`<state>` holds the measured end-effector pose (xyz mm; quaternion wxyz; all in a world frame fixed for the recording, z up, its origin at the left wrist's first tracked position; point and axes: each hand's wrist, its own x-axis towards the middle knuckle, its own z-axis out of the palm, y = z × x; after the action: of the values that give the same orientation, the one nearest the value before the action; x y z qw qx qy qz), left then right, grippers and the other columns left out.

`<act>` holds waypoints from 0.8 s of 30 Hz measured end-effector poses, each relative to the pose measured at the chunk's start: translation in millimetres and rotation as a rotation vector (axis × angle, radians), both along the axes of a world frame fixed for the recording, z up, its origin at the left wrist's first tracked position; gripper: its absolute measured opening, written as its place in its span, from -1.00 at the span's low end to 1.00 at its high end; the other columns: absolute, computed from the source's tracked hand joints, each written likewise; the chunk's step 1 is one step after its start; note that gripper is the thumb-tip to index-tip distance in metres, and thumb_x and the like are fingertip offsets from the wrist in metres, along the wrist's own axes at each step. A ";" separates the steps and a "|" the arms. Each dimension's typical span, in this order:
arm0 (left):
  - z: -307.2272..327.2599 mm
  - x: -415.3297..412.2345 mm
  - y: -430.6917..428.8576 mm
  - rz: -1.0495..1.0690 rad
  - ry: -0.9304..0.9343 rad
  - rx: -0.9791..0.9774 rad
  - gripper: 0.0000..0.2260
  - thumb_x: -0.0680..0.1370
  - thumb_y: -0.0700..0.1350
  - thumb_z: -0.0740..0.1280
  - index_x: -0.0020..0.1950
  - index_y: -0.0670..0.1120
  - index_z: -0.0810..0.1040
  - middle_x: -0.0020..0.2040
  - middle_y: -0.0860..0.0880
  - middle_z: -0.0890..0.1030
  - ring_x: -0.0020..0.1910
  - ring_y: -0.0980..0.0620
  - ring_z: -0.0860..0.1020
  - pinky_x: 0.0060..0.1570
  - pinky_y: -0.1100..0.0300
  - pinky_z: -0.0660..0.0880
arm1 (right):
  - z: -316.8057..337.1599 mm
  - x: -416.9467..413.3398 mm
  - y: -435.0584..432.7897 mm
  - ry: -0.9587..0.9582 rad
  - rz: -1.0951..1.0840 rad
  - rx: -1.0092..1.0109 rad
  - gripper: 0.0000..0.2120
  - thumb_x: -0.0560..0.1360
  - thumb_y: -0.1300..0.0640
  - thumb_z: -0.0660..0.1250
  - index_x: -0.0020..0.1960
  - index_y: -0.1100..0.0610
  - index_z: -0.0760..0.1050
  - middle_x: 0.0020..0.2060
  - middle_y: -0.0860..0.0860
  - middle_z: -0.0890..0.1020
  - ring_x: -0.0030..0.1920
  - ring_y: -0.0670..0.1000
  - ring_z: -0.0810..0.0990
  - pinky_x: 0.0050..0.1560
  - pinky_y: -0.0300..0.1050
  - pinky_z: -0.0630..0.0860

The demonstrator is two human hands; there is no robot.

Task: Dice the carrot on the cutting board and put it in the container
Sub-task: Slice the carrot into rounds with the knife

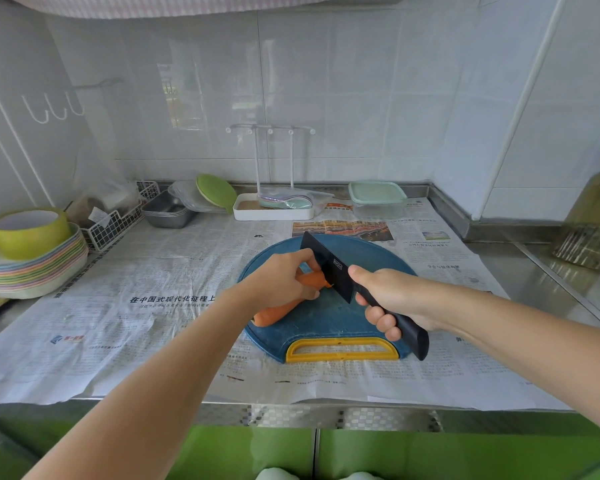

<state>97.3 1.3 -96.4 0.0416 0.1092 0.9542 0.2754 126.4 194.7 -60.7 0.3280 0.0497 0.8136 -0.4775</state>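
Orange carrot [276, 312] lies across the left part of the blue cutting board [326, 320], apparently whole. Left hand [284, 277] grasps its far end with fingers curled over it, pinning it against rolling. Right hand [392, 299] is clenched round the handle of the black knife [323, 263]. The blade meets the carrot tip just right of the left fingers; judged to be the first trimming cut. Mint-lidded container [376, 197], probably the target, stands far right, well apart. Newspaper [153, 306] covers the counter, presumably for scraps.

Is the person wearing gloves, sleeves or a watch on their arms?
No. The left hand and right hand wear no gloves, and no rings show. The left forearm and right forearm are uncovered too, with no sleeves, watch or bracelet in this view.
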 end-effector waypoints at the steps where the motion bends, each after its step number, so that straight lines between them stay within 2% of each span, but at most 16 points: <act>1: 0.0 -0.3 -0.7 0.001 -0.003 0.005 -0.69 0.46 -0.04 0.44 0.14 0.05 0.44 0.06 -0.01 0.54 -0.02 0.01 0.52 -0.01 0.15 0.44 | -0.5 -0.5 -0.4 -0.009 -0.002 -0.006 -0.55 0.63 -0.26 0.01 -0.11 0.13 0.28 -0.55 -0.02 0.29 -0.62 -0.08 0.24 -0.61 -0.30 0.26; 18: -0.8 -4.3 -3.7 -0.005 -0.027 0.005 -0.70 0.45 -0.03 0.44 0.12 0.07 0.43 0.05 0.01 0.49 0.03 0.01 0.50 0.02 0.16 0.40 | -12.0 -7.4 -5.6 -0.038 0.007 -0.010 -0.54 0.63 -0.27 0.02 -0.14 0.12 0.28 -0.57 -0.02 0.30 -0.65 -0.08 0.24 -0.63 -0.31 0.28; 21: -2.0 -4.3 -3.8 0.005 -0.024 0.024 -0.69 0.44 -0.03 0.45 0.12 0.05 0.45 0.01 0.01 0.52 -0.03 0.02 0.51 -0.03 0.17 0.41 | -21.0 -4.2 -9.3 -0.017 -0.001 -0.002 -0.55 0.64 -0.25 0.01 -0.14 0.13 0.27 -0.57 -0.01 0.30 -0.65 -0.06 0.25 -0.62 -0.30 0.27; 24: -1.9 -4.4 -5.4 0.014 -0.024 0.060 -0.69 0.44 -0.04 0.46 0.13 0.03 0.47 -0.09 0.09 0.51 -0.12 0.11 0.49 -0.08 0.21 0.41 | -32.8 -0.9 -14.1 0.043 -0.006 -0.003 -0.55 0.65 -0.23 -0.01 -0.12 0.14 0.27 -0.56 0.02 0.31 -0.64 -0.04 0.26 -0.61 -0.29 0.28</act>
<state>92.9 -4.2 -98.3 0.0476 0.1005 0.9456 0.3057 125.5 180.6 -93.5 0.3094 0.0414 0.8196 -0.4805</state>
